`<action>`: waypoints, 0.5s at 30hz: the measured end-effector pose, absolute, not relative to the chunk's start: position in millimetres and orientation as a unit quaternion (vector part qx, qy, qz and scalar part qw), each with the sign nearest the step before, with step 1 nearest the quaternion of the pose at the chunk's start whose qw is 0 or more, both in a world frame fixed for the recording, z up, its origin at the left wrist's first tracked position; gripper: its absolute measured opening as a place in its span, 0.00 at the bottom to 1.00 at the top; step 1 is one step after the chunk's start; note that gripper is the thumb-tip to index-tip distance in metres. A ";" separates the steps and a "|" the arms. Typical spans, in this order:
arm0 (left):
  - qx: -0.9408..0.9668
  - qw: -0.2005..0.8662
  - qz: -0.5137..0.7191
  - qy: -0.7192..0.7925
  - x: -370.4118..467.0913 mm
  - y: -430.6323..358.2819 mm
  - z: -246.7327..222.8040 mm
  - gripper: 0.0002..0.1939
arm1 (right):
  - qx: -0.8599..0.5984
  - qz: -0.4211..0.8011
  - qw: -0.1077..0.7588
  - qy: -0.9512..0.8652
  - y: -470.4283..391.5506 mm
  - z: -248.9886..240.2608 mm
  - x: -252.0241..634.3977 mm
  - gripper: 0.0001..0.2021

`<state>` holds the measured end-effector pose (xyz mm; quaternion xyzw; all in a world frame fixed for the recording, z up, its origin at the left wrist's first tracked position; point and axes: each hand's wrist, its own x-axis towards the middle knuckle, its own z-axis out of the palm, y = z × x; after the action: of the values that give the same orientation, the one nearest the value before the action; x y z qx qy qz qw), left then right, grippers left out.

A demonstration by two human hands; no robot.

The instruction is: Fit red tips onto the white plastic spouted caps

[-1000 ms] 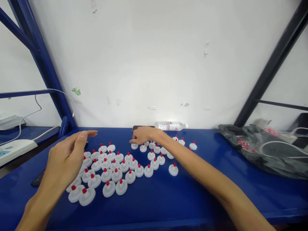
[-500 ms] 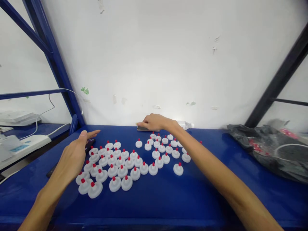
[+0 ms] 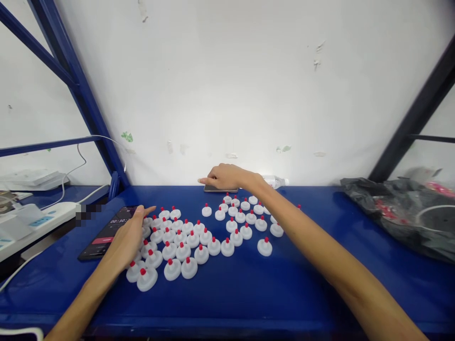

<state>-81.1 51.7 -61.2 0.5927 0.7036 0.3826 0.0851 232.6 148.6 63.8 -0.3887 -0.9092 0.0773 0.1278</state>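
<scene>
My left hand lies along the left side of a cluster of white round caps with red tips, fingers stretched out and its edge against the nearest ones. It partly covers some of these caps. Just left of that hand, a black phone with a lit timer screen rests on the blue table. At the back, my right hand is over a second phone lying flat near the wall. Its thumb points left, apart from the bent fingers, whose tips are hidden. More of the capped pieces stand below my right forearm.
A clear plastic bottle lies by the wall behind my right forearm. On the right is a black plastic bag with red pieces inside. White power strips with plugs and cables are at the left, beside a blue frame post.
My left hand has moved right, uncovering the black phone and shifting the leftmost caps slightly right. The right hand stays over the far phone. The view has shifted a little.
</scene>
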 end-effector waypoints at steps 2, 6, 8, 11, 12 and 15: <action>0.573 0.128 0.384 0.713 -75.0 55.0 -61.7 0.43 | -0.389 0.077 0.130 -0.909 149.3 63.9 233.3 0.33; 0.563 0.185 0.395 0.702 -57.0 63.5 -59.8 0.44 | -0.393 0.078 0.135 -0.906 150.2 65.4 235.8 0.32; 0.568 0.202 0.401 0.690 -46.2 68.8 -59.7 0.42 | -0.397 0.076 0.140 -0.904 150.6 67.4 237.9 0.32; 0.577 0.222 0.409 0.671 -27.7 78.5 -61.1 0.40 | -0.404 0.071 0.143 -0.901 152.1 70.6 241.1 0.31; 0.581 0.228 0.412 0.664 -20.8 82.1 -61.9 0.39 | -0.406 0.069 0.144 -0.900 152.8 71.2 242.0 0.31; 0.588 0.242 0.427 0.643 0.0 93.8 -65.2 0.36 | -0.409 0.060 0.143 -0.899 154.8 71.1 244.0 0.30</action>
<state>0.0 93.8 -65.2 0.5878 0.6429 0.4272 0.2421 244.0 154.8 71.1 -0.4095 -0.8990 0.0598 0.1435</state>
